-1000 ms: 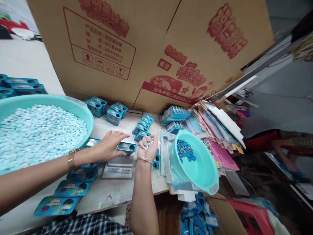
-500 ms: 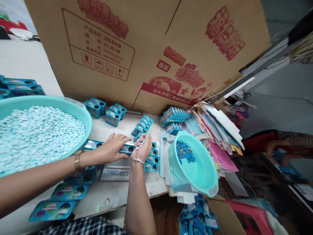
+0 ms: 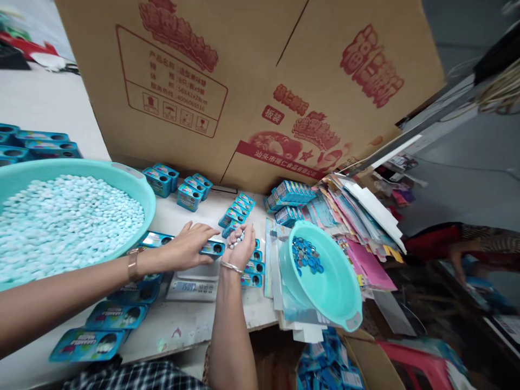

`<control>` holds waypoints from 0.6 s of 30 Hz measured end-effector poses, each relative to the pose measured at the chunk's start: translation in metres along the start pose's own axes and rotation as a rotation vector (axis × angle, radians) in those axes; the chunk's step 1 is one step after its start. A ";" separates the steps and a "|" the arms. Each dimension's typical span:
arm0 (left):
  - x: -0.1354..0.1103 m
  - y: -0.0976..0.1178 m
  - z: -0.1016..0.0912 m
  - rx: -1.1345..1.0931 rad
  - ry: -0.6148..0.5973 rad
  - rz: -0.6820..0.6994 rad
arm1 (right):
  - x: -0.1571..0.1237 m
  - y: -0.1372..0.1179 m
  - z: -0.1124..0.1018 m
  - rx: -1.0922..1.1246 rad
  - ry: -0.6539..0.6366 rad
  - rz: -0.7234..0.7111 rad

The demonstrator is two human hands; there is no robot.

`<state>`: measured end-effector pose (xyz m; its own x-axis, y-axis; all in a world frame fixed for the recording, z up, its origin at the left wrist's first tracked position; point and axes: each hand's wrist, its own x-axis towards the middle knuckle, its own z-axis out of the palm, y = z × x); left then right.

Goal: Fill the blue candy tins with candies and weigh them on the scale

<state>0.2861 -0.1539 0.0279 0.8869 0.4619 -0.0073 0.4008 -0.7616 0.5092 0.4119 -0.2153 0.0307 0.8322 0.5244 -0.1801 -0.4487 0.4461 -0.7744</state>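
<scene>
My left hand (image 3: 187, 247) lies over a small blue tin (image 3: 212, 248) with a round hole, holding it on a white digital scale (image 3: 192, 281). My right hand (image 3: 240, 246) is curled around a handful of pale round candies (image 3: 236, 239), right beside the tin's hole. To the left stands a big teal basin (image 3: 134, 181) heaped with the same white-blue candies. More blue tins (image 3: 251, 266) lie in a row just right of my right hand.
A smaller teal bowl (image 3: 341, 292) with blue caps leans at the table's right edge. Blue tins (image 3: 190, 192) stand along a large printed cardboard box (image 3: 252, 92). Flat blue packs (image 3: 103, 327) lie near the front left. Coloured cards (image 3: 357, 216) are stacked right. Another person's arm (image 3: 467, 254) shows far right.
My right hand has turned from palm-up with candies showing to fingers down at the tin's hole. The left hand keeps the tin on the scale. The camera shifted slightly.
</scene>
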 end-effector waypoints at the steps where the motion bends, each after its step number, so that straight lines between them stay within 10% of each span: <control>1: 0.000 0.000 0.000 0.001 0.002 0.003 | 0.000 0.000 0.000 -0.002 -0.003 0.004; 11: -0.003 0.003 -0.006 0.009 -0.009 -0.004 | 0.005 -0.009 -0.004 0.188 -0.015 0.205; 18: -0.010 -0.016 -0.028 0.024 0.129 0.032 | 0.016 -0.054 -0.039 0.465 -0.298 0.279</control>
<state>0.2642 -0.1333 0.0442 0.8627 0.4912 0.1203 0.3799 -0.7864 0.4871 0.4623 -0.2589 0.0462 0.5665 0.8168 -0.1090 -0.7872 0.4973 -0.3647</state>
